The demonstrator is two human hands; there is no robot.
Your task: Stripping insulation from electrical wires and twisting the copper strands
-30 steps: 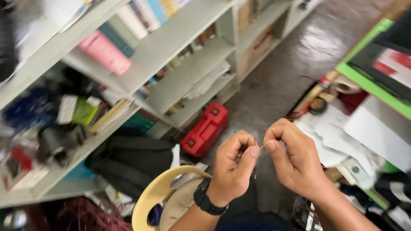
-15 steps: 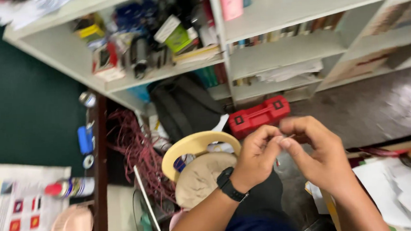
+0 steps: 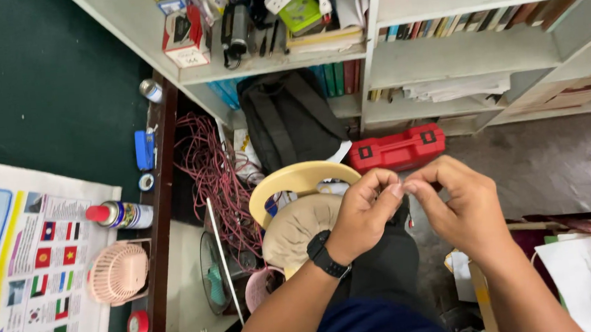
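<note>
Pinching: left hand and right hand, fingertips pressed together on something too small to identify, a thin red bit dangling below. Step, judged: fine two-handed fingerwork; steadiness needed next. Left: stool. Far: red case, backpack, shelves.

Left hand and right hand raised together, fingers pinched tip to tip.

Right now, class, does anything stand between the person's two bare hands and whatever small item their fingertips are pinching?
Nothing visible does. The left hand and the right hand meet fingertip to fingertip above the lap; the pinched item is too small to identify.
</note>
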